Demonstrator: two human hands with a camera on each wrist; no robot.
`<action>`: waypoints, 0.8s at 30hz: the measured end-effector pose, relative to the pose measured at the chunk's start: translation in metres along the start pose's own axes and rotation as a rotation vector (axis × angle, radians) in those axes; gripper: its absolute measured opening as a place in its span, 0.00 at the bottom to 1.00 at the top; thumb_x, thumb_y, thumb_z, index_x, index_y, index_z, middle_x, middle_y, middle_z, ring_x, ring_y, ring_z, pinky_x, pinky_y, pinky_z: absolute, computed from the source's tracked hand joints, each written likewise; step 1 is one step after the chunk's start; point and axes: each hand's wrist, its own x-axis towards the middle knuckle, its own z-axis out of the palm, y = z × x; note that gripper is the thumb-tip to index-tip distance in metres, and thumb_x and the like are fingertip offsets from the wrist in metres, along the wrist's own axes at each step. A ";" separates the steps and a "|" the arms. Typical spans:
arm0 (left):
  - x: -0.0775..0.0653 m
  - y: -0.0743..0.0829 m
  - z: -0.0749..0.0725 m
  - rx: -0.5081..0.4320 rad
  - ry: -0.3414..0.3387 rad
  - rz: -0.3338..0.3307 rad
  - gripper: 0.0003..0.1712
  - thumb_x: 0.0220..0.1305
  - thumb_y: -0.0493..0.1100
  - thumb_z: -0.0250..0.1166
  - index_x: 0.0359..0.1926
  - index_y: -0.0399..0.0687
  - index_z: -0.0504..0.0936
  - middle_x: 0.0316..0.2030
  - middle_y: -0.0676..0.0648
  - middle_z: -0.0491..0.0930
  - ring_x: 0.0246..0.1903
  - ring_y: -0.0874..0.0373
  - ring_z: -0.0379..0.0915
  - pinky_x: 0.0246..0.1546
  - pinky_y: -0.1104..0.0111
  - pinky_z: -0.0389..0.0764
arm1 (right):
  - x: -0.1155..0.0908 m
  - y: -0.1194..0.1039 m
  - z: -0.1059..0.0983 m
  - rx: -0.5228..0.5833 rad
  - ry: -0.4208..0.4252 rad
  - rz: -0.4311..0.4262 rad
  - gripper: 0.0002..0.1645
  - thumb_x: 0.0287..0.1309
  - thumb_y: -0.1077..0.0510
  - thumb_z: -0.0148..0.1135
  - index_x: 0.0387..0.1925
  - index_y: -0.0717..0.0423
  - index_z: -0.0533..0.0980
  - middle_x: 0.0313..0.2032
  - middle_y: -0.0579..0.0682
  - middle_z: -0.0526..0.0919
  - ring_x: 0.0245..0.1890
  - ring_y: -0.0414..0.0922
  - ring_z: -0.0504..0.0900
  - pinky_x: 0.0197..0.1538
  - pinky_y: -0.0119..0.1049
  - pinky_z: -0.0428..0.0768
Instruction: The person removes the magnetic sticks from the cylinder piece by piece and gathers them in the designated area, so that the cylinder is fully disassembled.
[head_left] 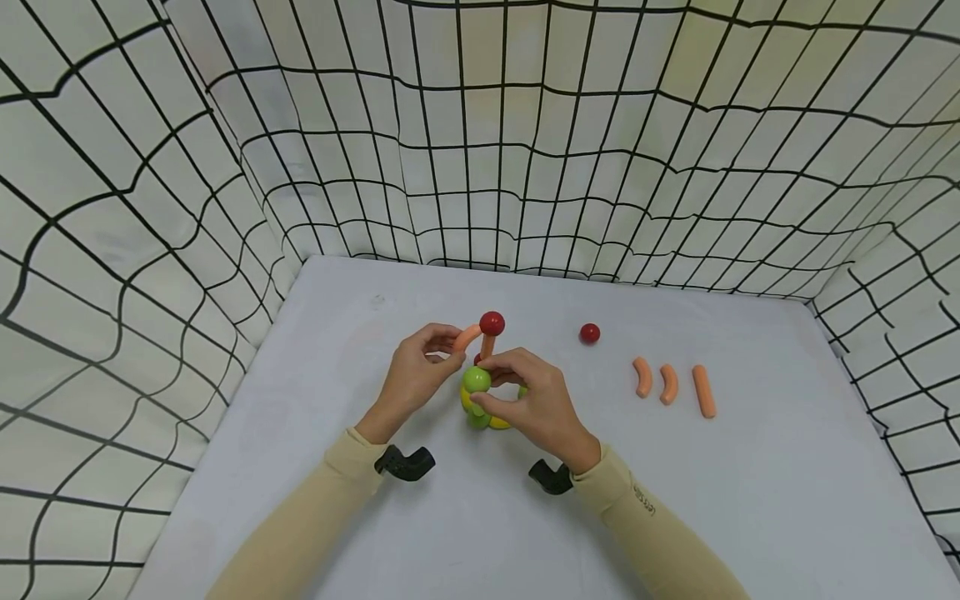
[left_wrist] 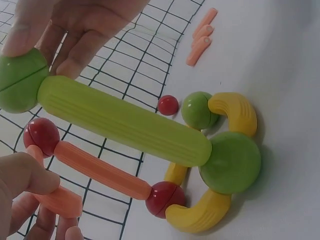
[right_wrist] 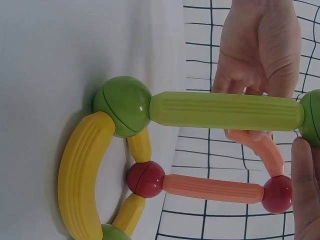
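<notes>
My left hand (head_left: 416, 377) pinches a curved orange rod (left_wrist: 57, 201), whose far end meets the upper red ball (left_wrist: 42, 135). That ball tops an upright straight orange rod (right_wrist: 212, 188) standing on a lower red ball (right_wrist: 145, 179). With thumb and fingers my right hand (head_left: 538, 402) holds the upper green ball (head_left: 476, 380). Under it stands a thick green rod (left_wrist: 125, 120) on a larger green ball (left_wrist: 230, 162). Curved yellow rods (right_wrist: 80, 175) link the lower balls into a ring on the table, partly hidden by my right hand in the head view.
Right of the hands lie two curved orange rods (head_left: 642, 377) and a straight orange rod (head_left: 704, 392). A loose red ball (head_left: 590, 333) sits farther back on the white table (head_left: 787, 483). Black netting (head_left: 502, 150) over white walls surrounds the table's back and sides.
</notes>
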 end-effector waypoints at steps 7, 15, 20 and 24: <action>0.001 -0.002 0.000 0.007 0.009 -0.004 0.18 0.67 0.39 0.69 0.57 0.45 0.81 0.53 0.42 0.85 0.55 0.49 0.80 0.54 0.63 0.82 | 0.001 0.000 0.001 -0.010 -0.005 0.004 0.23 0.54 0.61 0.79 0.51 0.56 0.83 0.47 0.50 0.87 0.43 0.42 0.87 0.52 0.34 0.89; 0.001 -0.003 0.001 0.012 0.003 -0.017 0.21 0.64 0.41 0.71 0.57 0.45 0.80 0.53 0.42 0.84 0.55 0.50 0.80 0.52 0.67 0.82 | 0.001 0.000 0.000 -0.007 -0.003 0.011 0.23 0.54 0.61 0.79 0.51 0.56 0.83 0.47 0.50 0.87 0.43 0.42 0.87 0.52 0.34 0.89; -0.002 -0.006 -0.002 0.031 0.006 -0.022 0.24 0.64 0.44 0.72 0.59 0.46 0.78 0.53 0.42 0.84 0.56 0.49 0.80 0.56 0.60 0.83 | 0.001 0.000 0.000 -0.004 -0.009 0.005 0.23 0.54 0.61 0.79 0.52 0.56 0.82 0.48 0.50 0.87 0.43 0.42 0.87 0.52 0.34 0.89; -0.007 -0.009 -0.008 0.049 0.019 -0.042 0.26 0.65 0.46 0.73 0.60 0.43 0.77 0.55 0.40 0.83 0.56 0.49 0.79 0.58 0.56 0.82 | 0.002 0.001 -0.003 -0.004 -0.020 0.010 0.23 0.54 0.60 0.79 0.52 0.56 0.82 0.48 0.50 0.86 0.44 0.42 0.87 0.53 0.35 0.89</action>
